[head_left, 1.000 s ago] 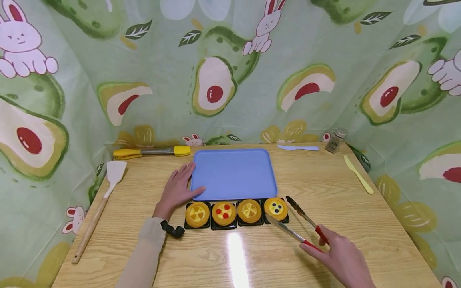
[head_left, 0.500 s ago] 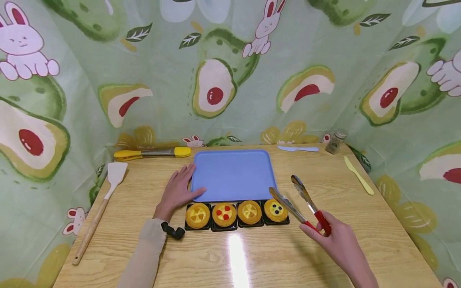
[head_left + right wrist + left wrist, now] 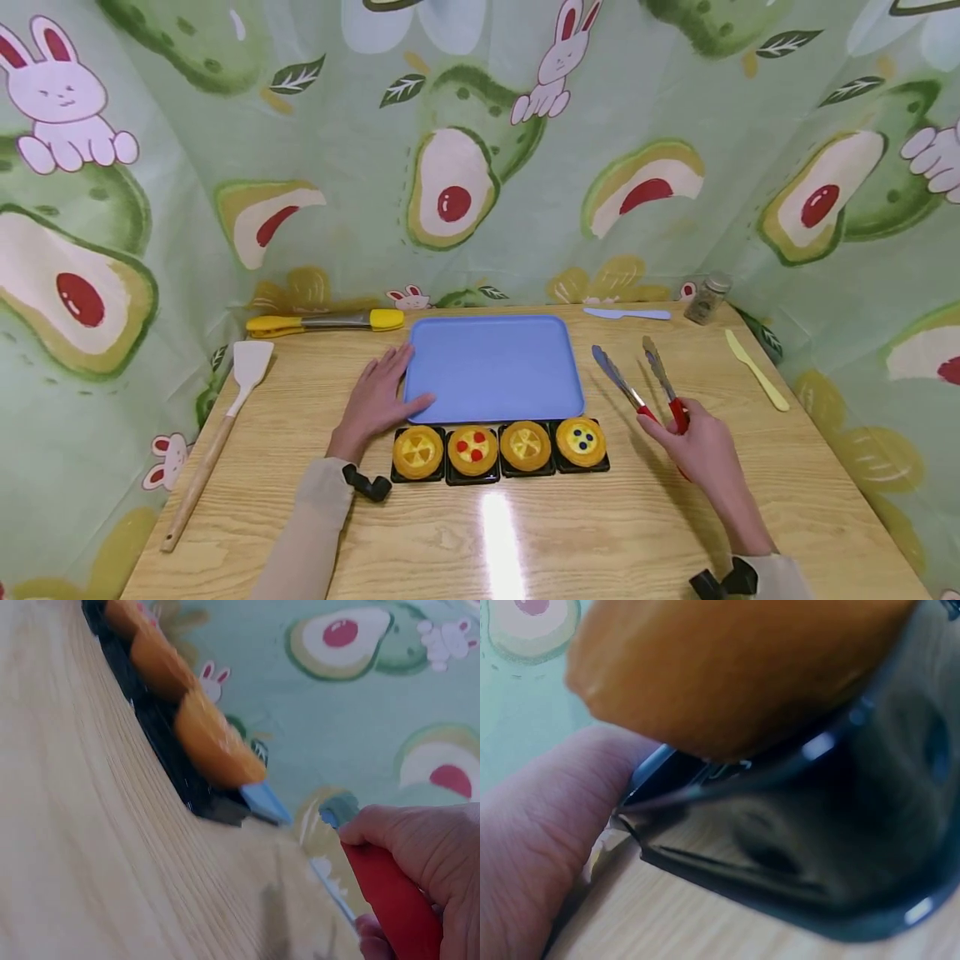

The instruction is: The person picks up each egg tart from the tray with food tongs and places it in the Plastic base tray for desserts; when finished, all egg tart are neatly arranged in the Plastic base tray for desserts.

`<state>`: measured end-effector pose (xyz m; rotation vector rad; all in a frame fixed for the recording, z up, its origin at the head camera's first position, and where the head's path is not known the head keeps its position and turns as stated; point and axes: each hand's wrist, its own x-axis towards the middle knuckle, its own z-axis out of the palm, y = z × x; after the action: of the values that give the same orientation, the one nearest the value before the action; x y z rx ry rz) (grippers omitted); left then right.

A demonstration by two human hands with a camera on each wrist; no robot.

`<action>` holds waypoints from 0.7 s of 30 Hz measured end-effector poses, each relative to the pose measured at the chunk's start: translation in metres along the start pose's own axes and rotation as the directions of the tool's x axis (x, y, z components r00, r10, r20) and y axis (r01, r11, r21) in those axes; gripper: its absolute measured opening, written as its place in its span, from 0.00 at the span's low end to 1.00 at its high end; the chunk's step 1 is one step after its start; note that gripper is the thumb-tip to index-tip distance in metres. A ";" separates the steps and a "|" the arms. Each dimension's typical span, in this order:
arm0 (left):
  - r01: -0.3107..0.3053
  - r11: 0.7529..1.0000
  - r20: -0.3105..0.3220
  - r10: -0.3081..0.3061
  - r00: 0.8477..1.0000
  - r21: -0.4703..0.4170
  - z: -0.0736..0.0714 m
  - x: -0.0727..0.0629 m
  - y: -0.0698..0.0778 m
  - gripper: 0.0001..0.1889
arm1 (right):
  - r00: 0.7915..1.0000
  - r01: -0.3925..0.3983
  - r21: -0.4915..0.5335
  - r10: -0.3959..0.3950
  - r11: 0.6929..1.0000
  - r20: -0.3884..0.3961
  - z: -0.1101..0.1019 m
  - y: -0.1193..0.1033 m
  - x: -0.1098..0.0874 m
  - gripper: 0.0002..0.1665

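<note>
My left hand (image 3: 372, 402) rests at the left side of the blue tray (image 3: 491, 367), with the thumb over its front left corner. In my right hand (image 3: 699, 442) I hold tongs (image 3: 624, 382) by their red handles (image 3: 390, 900); their two arms are spread apart, nothing between them, right of the tray. In front of the tray sits a row of tarts in black holders: a plain-topped one (image 3: 417, 452), a red-dotted one (image 3: 472, 450), another plain-topped one (image 3: 525, 446), and one with dark blue dots (image 3: 581, 442). A black holder (image 3: 780, 855) fills the left wrist view.
Yellow-tipped tongs (image 3: 330, 321) lie at the back left, a white spatula (image 3: 217, 446) along the left side. At the back right are a light blue knife (image 3: 627, 313), a glass shaker (image 3: 707, 298) and a yellow-green knife (image 3: 756, 371). A printed cloth (image 3: 345, 150) encloses the table.
The red-handled tongs have come away from around the blue-dotted tart and moved right and farther back. That tart stays in its holder. My left hand keeps its place at the tray.
</note>
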<state>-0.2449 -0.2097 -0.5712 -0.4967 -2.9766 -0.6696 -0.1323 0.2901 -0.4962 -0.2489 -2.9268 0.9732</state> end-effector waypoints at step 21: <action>0.013 1.000 -0.009 -0.013 1.000 0.005 0.001 -0.001 0.002 0.59 | 0.988 -0.048 -0.044 0.041 0.998 -0.147 0.032 0.029 0.028 0.46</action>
<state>-0.2433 -0.2082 -0.5718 -0.4730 -2.9752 -0.6640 -0.1585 0.2987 -0.5394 -0.3723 -2.8247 0.8528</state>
